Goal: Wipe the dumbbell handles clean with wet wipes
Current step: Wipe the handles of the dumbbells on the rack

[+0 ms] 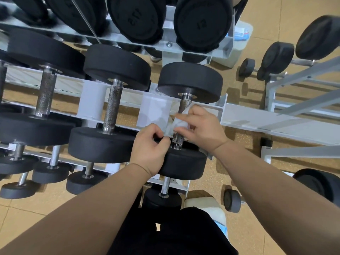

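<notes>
A black dumbbell (190, 81) lies on the white rack (257, 118), its knurled metal handle (184, 105) running toward me. A white wet wipe (179, 124) is wrapped round the middle of that handle. My right hand (200, 126) pinches the wipe against the handle from the right. My left hand (150, 149) grips the rim of the dumbbell's near black head (184, 162), with its fingertips close to the wipe's lower corner. Most of the handle's middle is hidden by the wipe and my fingers.
More black dumbbells fill the rack to the left, the nearest (112, 105) one slot over. A lower tier holds smaller dumbbells (86, 177). A second rack (294, 74) stands at the right. A small dumbbell (232, 200) lies on the tan floor. A mirror backs the rack.
</notes>
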`<state>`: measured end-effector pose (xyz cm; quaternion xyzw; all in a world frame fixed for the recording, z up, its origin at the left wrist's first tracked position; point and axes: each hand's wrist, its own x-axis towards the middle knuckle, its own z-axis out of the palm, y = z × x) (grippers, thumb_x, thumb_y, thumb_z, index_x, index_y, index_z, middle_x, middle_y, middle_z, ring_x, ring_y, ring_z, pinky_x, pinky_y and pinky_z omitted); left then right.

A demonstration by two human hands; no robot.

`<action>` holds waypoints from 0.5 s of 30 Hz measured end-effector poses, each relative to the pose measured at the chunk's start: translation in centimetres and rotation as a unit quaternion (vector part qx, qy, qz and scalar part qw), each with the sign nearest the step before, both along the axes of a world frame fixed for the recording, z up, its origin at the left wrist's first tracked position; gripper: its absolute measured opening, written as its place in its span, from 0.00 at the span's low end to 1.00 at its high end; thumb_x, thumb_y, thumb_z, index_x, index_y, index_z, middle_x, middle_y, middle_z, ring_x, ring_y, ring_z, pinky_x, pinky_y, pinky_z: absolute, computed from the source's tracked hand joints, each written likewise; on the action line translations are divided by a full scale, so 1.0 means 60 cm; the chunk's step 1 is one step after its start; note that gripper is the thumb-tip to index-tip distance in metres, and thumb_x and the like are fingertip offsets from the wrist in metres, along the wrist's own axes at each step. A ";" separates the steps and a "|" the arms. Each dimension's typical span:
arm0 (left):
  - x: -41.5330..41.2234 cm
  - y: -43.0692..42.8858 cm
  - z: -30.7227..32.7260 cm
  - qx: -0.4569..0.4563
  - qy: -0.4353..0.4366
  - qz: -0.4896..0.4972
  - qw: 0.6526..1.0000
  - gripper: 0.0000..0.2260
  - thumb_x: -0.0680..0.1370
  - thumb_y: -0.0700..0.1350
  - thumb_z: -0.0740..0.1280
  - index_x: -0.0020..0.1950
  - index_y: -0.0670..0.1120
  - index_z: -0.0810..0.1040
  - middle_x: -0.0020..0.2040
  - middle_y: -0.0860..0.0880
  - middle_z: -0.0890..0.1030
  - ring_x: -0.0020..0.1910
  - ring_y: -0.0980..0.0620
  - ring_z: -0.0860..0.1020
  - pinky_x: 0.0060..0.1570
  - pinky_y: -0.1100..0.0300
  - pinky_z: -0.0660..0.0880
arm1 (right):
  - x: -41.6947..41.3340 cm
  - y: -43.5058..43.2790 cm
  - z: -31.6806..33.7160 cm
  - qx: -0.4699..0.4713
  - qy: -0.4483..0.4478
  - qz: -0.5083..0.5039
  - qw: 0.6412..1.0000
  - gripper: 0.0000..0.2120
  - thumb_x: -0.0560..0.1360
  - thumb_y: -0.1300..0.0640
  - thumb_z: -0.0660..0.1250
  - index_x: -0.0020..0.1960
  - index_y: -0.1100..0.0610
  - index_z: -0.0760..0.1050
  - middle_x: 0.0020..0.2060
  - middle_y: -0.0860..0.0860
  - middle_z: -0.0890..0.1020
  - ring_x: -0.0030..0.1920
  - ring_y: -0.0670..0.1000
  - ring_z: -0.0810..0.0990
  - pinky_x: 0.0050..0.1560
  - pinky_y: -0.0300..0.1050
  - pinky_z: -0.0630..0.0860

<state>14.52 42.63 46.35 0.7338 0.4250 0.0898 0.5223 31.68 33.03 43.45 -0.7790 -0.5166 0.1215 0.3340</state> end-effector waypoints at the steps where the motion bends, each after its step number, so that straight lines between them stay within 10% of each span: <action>1: 0.000 0.000 0.000 0.007 -0.001 -0.002 1.000 0.09 0.72 0.49 0.65 0.41 0.44 0.74 0.39 0.50 0.73 0.33 0.57 0.68 0.36 0.66 0.66 | -0.004 -0.010 -0.002 -0.003 0.024 0.010 1.000 0.17 0.75 0.46 0.70 0.60 0.53 0.83 0.40 0.44 0.73 0.39 0.42 0.72 0.44 0.36 0.73; 10: 0.000 0.002 -0.003 0.014 0.003 -0.008 1.000 0.09 0.72 0.50 0.65 0.41 0.44 0.75 0.39 0.50 0.74 0.36 0.56 0.69 0.39 0.66 0.67 | 0.018 0.035 0.011 0.069 0.010 -0.088 0.994 0.08 0.77 0.57 0.71 0.54 0.56 0.85 0.43 0.49 0.85 0.44 0.45 0.81 0.51 0.32 0.74; 15: -0.001 0.001 -0.002 0.013 -0.001 -0.009 1.000 0.09 0.72 0.49 0.65 0.40 0.43 0.75 0.40 0.47 0.75 0.39 0.51 0.72 0.39 0.66 0.67 | 0.001 -0.017 0.008 -0.009 0.103 -0.002 0.995 0.15 0.76 0.52 0.73 0.62 0.51 0.81 0.35 0.38 0.74 0.37 0.39 0.74 0.43 0.31 0.69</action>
